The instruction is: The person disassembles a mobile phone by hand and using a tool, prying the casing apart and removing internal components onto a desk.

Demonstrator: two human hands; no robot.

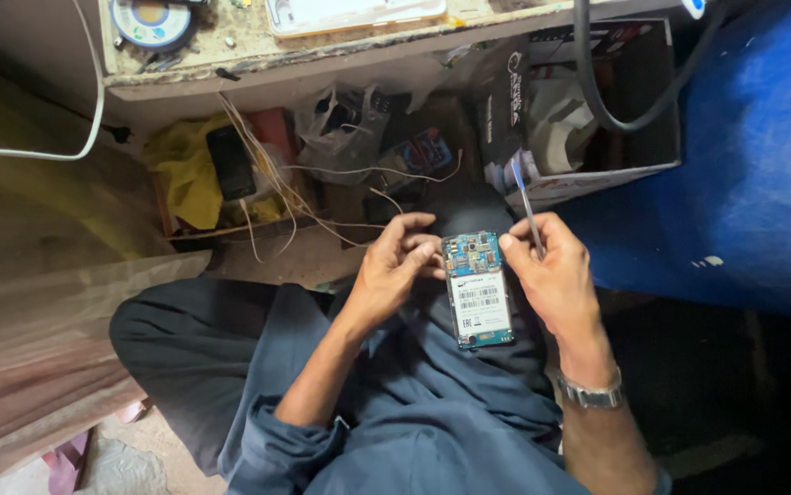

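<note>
Sitting cross-legged on the floor, the person kept an opened mobile phone with its back cover off, blue circuit board and white label showing [478, 289], propped over the lap. His left hand [395, 266] curled close against the phone's left edge, fingers [425, 246] bent narrow and touching its upper corner. Over on the other side, the right hand [551, 270] pinched a slim metal tweezer tool [526, 206] between thumb and fingers, its shaft pointing up and away, while the thumb tip rested on the phone's top right corner. A metal wristwatch [593, 394] sat on that wrist. Behind, a cardboard box [634, 170] stood beside a blue barrel [762, 165].
</note>
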